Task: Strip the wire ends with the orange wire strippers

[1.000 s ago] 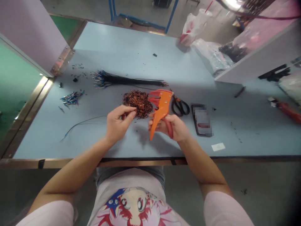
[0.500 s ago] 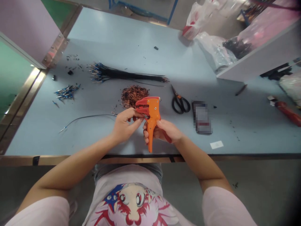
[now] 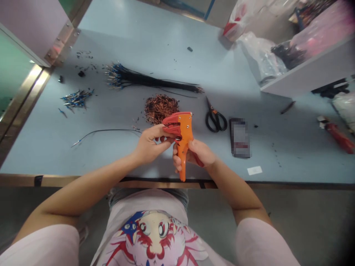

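Note:
An orange and red wire stripper [image 3: 184, 140] is in my right hand [image 3: 201, 153], its handles pointing toward the table's front edge. My left hand [image 3: 152, 144] is closed around a thin black wire [image 3: 111, 130] at the tool's red jaws. From that hand the wire runs left across the table and ends in a blue and silver tip. The wire's other end is hidden by fingers and jaws. Right behind the tool lies a heap of copper-coloured strands [image 3: 161, 107]. A long bundle of black wires [image 3: 155, 82] with blue tips lies farther back.
Black scissors [image 3: 215, 120] and a blurred-out dark device [image 3: 240, 138] lie right of the tool, near a white label [image 3: 254, 170]. Loose blue tips [image 3: 77, 99] are piled at left. Plastic bags [image 3: 260, 55] and a red-handled tool [image 3: 340, 136] are at right.
The camera view has shifted slightly. Both hands hold the stripper and wire much as before, with no clear movement over the table.

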### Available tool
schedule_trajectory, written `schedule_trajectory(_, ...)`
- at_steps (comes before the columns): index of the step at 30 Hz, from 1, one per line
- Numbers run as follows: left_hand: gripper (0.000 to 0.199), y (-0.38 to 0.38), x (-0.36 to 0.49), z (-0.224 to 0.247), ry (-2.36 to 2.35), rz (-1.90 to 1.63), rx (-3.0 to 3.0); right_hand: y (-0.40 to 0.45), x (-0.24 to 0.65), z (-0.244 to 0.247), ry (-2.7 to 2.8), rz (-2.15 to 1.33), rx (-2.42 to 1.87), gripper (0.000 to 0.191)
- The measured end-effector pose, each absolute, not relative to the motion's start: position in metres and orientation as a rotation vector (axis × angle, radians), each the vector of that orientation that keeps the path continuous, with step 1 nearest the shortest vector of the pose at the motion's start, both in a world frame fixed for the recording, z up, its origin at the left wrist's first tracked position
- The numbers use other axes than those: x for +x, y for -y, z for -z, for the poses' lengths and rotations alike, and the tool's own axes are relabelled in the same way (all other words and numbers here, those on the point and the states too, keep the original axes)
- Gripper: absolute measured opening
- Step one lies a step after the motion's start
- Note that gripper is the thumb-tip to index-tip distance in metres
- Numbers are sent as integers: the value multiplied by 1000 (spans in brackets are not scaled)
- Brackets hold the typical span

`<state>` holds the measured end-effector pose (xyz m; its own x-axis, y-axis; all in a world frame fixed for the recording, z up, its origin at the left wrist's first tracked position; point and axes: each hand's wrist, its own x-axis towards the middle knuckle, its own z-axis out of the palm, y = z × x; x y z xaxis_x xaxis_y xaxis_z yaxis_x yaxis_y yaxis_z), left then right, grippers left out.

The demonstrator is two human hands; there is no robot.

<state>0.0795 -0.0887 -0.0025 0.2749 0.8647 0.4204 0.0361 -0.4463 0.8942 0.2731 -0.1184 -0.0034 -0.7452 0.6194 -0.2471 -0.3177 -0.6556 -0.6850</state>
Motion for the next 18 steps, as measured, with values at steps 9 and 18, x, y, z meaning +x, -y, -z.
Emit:
schedule_trajectory(9, 19, 89, 80, 3, -855, -1245, 1719, 118, 274, 7, 828, -2399, -644, 48)
schedule_trajectory(18, 25, 88, 79, 3, -871, -1215, 1753, 118, 273, 5, 810, -2406, -663, 49)
